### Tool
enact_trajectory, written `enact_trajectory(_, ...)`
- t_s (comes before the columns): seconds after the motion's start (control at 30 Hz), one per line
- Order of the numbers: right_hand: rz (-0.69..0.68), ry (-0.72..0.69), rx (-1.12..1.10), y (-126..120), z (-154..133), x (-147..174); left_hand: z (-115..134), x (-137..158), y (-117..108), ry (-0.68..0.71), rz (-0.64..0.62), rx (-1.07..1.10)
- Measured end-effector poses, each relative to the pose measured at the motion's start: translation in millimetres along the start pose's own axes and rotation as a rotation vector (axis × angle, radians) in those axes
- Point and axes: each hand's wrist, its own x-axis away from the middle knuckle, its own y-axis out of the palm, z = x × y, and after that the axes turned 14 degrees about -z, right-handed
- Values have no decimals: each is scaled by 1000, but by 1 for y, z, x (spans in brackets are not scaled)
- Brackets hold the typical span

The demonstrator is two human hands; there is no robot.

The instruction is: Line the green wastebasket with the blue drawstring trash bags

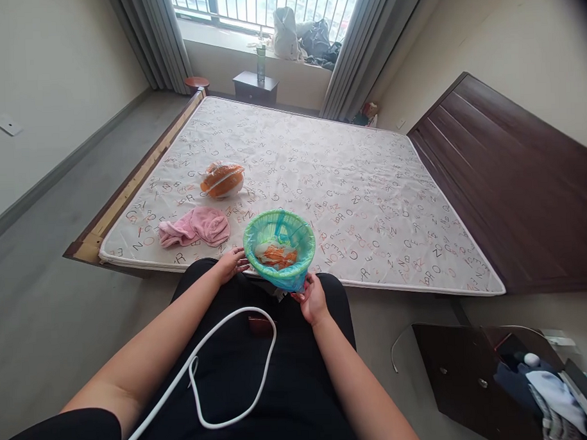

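Observation:
A green wastebasket (253, 263) lined with a thin blue plastic bag (293, 282) is held upright in front of me, at the near edge of the mattress. Crumpled orange and white wrapping (278, 255) lies inside it. My left hand (232, 264) supports the basket's left side, its fingers against the wall. Low on the right, my right hand (311, 299) has its fingers closed on the bag where it bulges below the rim. A pink cloth (195, 227) lies crumpled on the mattress left of the basket, and behind it is an orange item in clear plastic (223, 180).
The letter-patterned mattress (350, 186) stretches toward the window, with a dark headboard (509, 193) at right. A white cable (229, 317) loops over my lap. A dark nightstand (452, 362) carrying clothes stands at lower right. A green bottle (261, 62) tops a small far cabinet (255, 86).

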Motion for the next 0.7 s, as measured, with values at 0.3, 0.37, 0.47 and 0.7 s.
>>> enact_trajectory(0.3,303,185,301,-26,-22,-34,-8,24,32,2,-415,-136)
enact_trajectory(0.37,302,177,282,-31,-28,-35,-10,22,36,54,-278,-205)
enact_trajectory(0.47,254,149,264,-35,-32,-32,-6,16,29,191,-47,-202)
enact_trajectory(0.7,94,-3,237,-58,-20,-30,32,38,20,432,68,-308)
